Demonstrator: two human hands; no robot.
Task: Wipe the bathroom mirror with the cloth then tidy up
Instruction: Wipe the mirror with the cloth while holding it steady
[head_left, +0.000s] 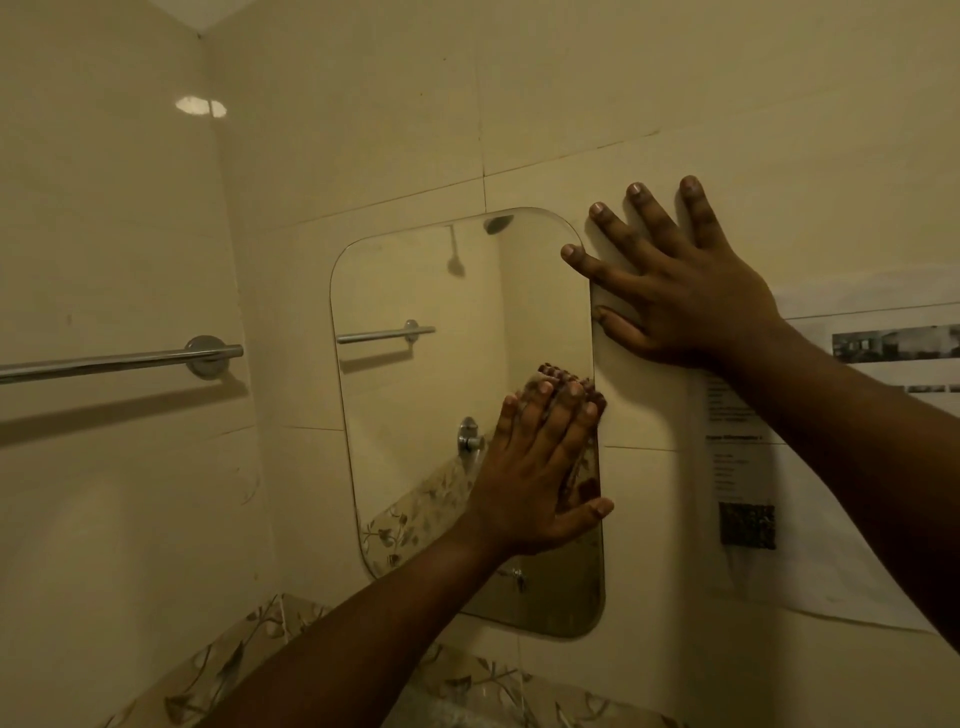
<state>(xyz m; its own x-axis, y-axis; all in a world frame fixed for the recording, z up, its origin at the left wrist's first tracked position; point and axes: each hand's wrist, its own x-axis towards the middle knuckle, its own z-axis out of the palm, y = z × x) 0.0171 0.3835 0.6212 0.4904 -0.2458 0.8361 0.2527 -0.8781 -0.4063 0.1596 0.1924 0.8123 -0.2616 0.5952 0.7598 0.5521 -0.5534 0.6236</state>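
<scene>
In the head view, your left hand (535, 467) is in the middle of the frame, low down. Its arm comes up from the bottom left. The hand lies flat on the mirror (441, 395), back toward you. Its fingers (545, 415) are straight and close together, pointing up, and the thumb sticks out to the right near the mirror's right edge. They are not curled round anything. They press a reddish brown cloth (566, 375) onto the glass. You can only see a bit of the cloth, poking out above your fingertips, close to the mirror's right edge.

Your right hand (670, 291) is at the upper right. Its arm comes in from the right side of the frame. The hand lies flat on the tiled wall (597, 104), just beside the mirror's top right corner, with its fingers straight and spread wide. It holds nothing.

A towel rail (119, 358) is on the left. A printed paper (810, 493) hangs on the right.
</scene>
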